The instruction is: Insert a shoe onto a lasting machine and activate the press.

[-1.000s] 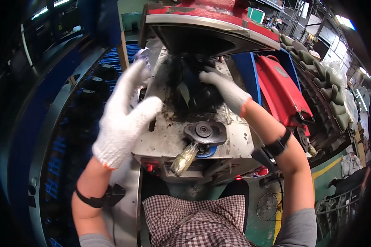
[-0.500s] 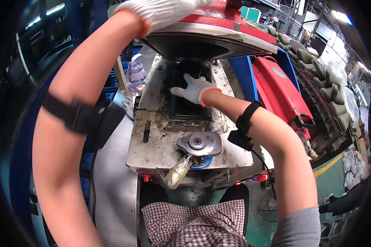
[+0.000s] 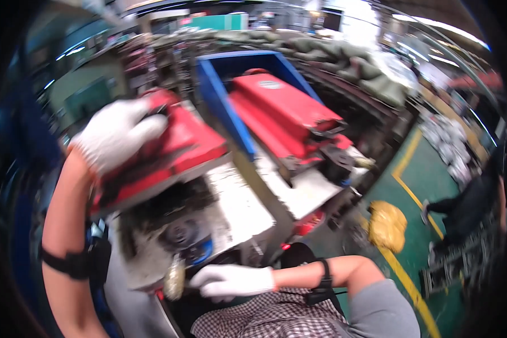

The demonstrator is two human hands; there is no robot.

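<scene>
My left hand [image 3: 115, 135], in a white knit glove, is on top of a red press lid [image 3: 180, 141], its fingers closed round a black handle [image 3: 159, 110] there. The lid is low over a worn white worktable [image 3: 236, 191], and the dark plate under it is mostly hidden. At the table's front edge my right hand [image 3: 231, 280], also gloved, reaches left with loosely bent fingers and nothing seen in them. Just beside its fingertips is a lever handle [image 3: 176, 277] wrapped in clear film, joined to a round metal clamp piece [image 3: 181, 234]. Motion blurs both hands.
A second red press lid [image 3: 281, 107] stands to the right inside a blue guard [image 3: 239, 121]. Behind runs a rack of grey-green padded pieces [image 3: 343, 65]. A yellow bag [image 3: 387, 225] lies on the green floor, and a person in dark clothes [image 3: 473, 191] is at far right.
The red lid has come down from its raised position, with my left hand on it. My right hand has left the dark plate and moved to the front edge. The view has swung right.
</scene>
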